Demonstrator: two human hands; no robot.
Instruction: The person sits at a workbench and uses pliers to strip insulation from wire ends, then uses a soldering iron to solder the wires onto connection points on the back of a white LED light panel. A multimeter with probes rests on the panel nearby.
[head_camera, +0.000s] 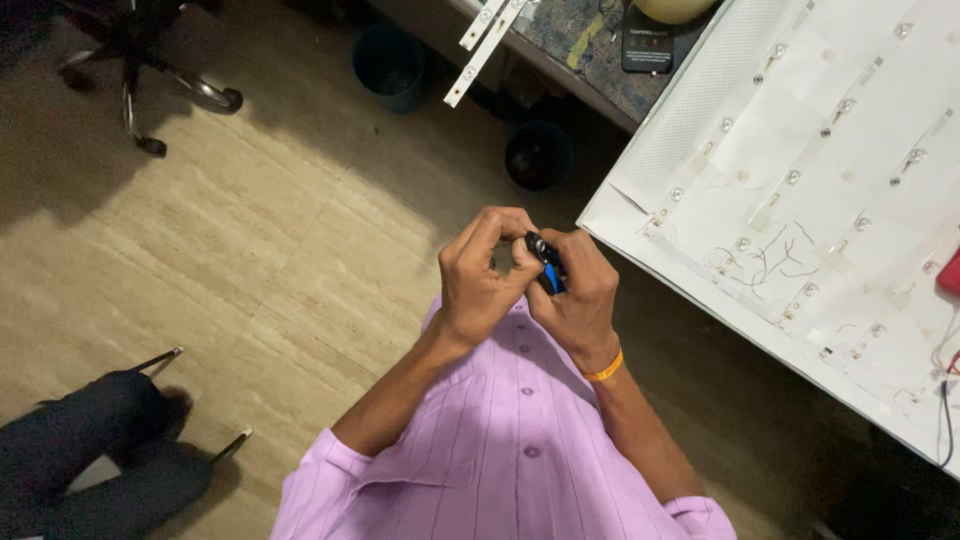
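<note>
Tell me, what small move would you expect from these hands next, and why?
Probably a turn toward the white panel on the right. Both the left hand and the right hand are closed around a small blue and black tool held at chest height, away from the panel. The panel lies flat with rows of small lights and loose thin wires showing, so the tool likely belongs there.

Two hands (480, 285) (575, 295), one blue-black tool (548, 265), one white LED panel (800, 170), two dark bins (390, 65) (538, 153).

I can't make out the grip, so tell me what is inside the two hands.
A small black and blue tool sits between the left hand and right hand. Its lower part is covered by the fingers.
</note>
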